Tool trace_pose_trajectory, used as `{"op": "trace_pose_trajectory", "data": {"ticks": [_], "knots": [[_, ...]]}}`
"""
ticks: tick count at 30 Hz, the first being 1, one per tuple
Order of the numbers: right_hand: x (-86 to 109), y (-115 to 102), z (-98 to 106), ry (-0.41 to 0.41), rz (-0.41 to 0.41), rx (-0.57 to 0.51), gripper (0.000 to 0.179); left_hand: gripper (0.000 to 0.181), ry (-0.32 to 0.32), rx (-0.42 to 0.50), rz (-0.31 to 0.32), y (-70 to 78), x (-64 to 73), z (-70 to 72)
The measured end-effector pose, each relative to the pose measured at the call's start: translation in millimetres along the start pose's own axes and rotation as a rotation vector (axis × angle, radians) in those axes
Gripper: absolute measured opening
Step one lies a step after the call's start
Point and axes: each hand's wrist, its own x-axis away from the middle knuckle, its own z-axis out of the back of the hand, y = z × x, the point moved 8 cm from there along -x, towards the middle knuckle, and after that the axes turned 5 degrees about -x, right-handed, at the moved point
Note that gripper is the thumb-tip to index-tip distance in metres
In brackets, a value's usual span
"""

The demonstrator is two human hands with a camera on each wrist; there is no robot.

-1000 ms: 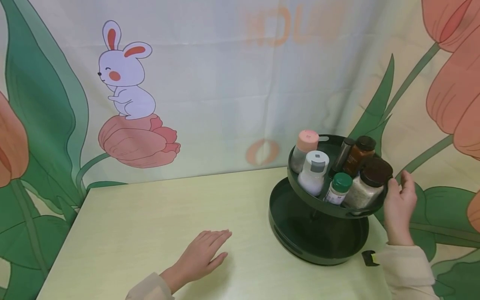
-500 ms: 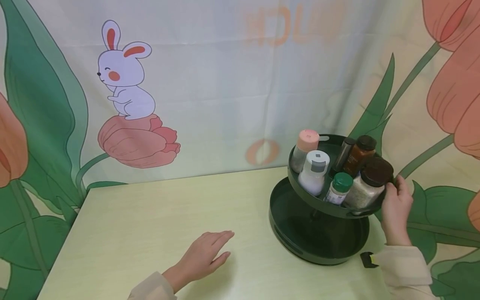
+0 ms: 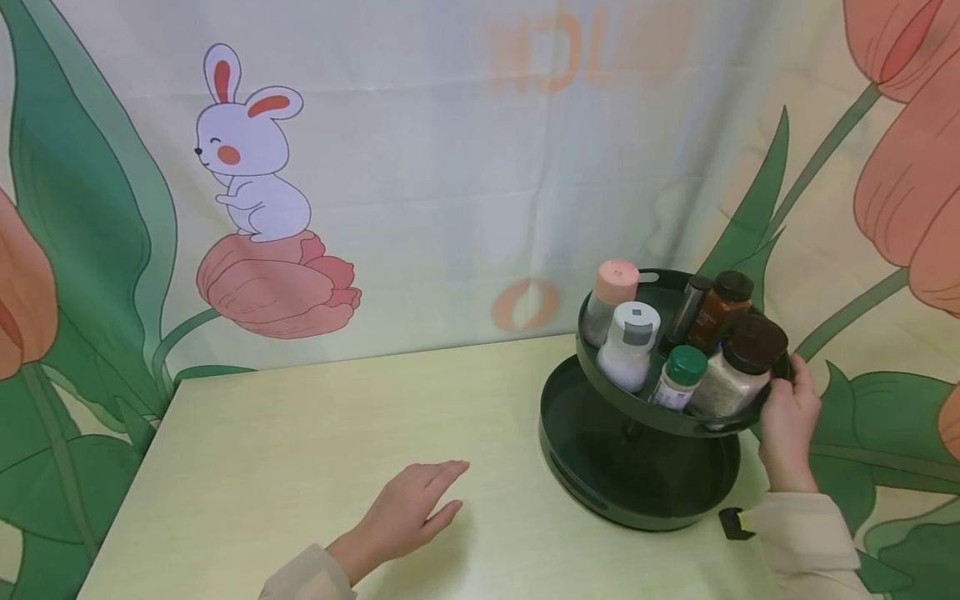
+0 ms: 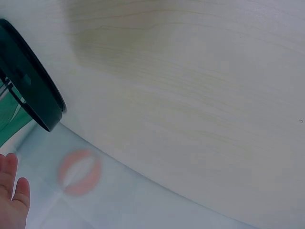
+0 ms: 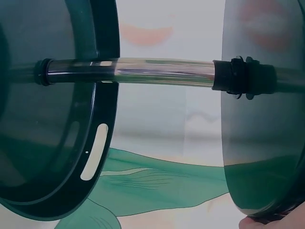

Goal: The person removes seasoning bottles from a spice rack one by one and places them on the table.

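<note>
A dark green two-tier turntable rack (image 3: pixel 637 492) stands at the table's right side. My right hand (image 3: pixel 789 425) holds the right rim of its upper tray (image 3: pixel 651 412), with fingertips right at the edge in the right wrist view. Beside that hand sits a large jar (image 3: pixel 731 383) with a dark brown lid. Sharing the upper tray are a green-capped shaker (image 3: pixel 678 379), a white-capped bottle (image 3: pixel 628 346), a pink-capped bottle (image 3: pixel 613 296), a slim black-capped bottle (image 3: pixel 686 312) and a brown bottle (image 3: pixel 722 308). My left hand (image 3: pixel 405 512), fingers extended, holds nothing over the table.
The rack's lower tray (image 3: pixel 622 475) bears nothing visible; a clear post (image 5: pixel 164 71) joins the two tiers. Pale wood-look table (image 3: pixel 315 442) spreads to the left. A printed cloth backdrop (image 3: pixel 420 208) rises behind it. A small black piece (image 3: pixel 735 523) juts from my right sleeve.
My right hand has moved left, from just beside the upper tray onto its rim. My left hand has shifted slightly right. The rack and bottles look unchanged.
</note>
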Motion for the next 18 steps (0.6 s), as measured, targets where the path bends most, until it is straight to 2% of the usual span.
{"op": "trace_pose_trajectory", "data": {"ticks": [12, 18], "knots": [[0.6, 3, 1, 0.011, 0.003, -0.009, 0.05, 0.04, 0.039, 0.023, 0.023, 1.6, -6.0, 0.8], [-0.3, 4, 1, 0.016, 0.012, -0.012, 0.049, 0.04, 0.039, 0.04, 0.036, 4.2, -10.8, 0.0]]}}
